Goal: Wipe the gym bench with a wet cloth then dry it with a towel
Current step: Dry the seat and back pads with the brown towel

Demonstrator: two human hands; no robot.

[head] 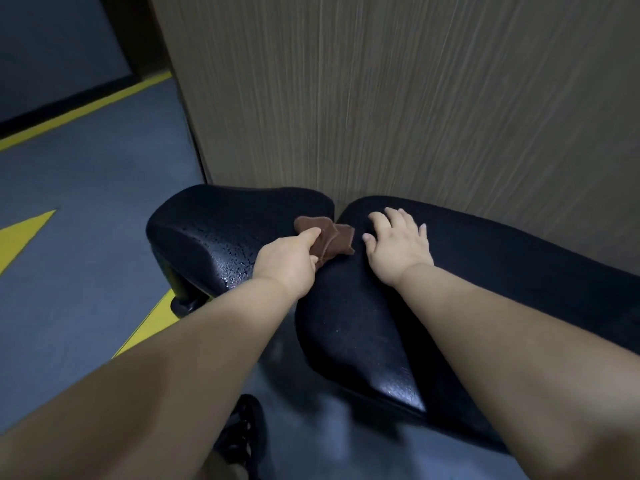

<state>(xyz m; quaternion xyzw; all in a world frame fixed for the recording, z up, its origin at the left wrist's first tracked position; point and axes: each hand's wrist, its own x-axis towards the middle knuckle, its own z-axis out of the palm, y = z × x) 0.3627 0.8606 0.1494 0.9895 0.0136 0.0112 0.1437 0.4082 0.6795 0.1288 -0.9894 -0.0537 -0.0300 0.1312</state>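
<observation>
A black padded gym bench stands against a wall, in two parts: a small seat pad (214, 233) on the left and a long back pad (363, 334) on the right. The seat pad shines with wet droplets. My left hand (289, 263) grips a small brown cloth (330, 239) over the gap between the two pads. My right hand (398, 244) lies flat on the long pad's near-wall end, fingers spread, just right of the cloth.
A wood-grain wall panel (398, 98) rises directly behind the bench. The grey floor (86, 188) on the left carries yellow lines (79, 110). A black frame leg (183, 299) shows under the seat pad. My dark shoe (242, 434) is at the bottom.
</observation>
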